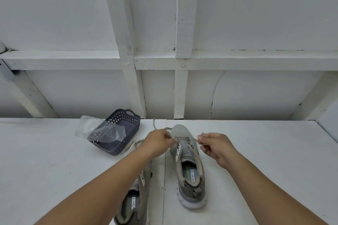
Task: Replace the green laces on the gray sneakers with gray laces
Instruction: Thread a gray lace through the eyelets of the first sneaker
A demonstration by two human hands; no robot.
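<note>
Gray lace [165, 129] going into the right-hand sneaker [188, 164], lower centre of frame
Left hand [159, 142] and right hand [214, 145] each pinch a lace end at the toe eyelets; next, likely, even the ends and cross upward

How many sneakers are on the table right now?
2. One sneaker lies between the two hands, toe pointing away. The other sneaker sits nearer, at the bottom edge, partly hidden under the left forearm.
</note>
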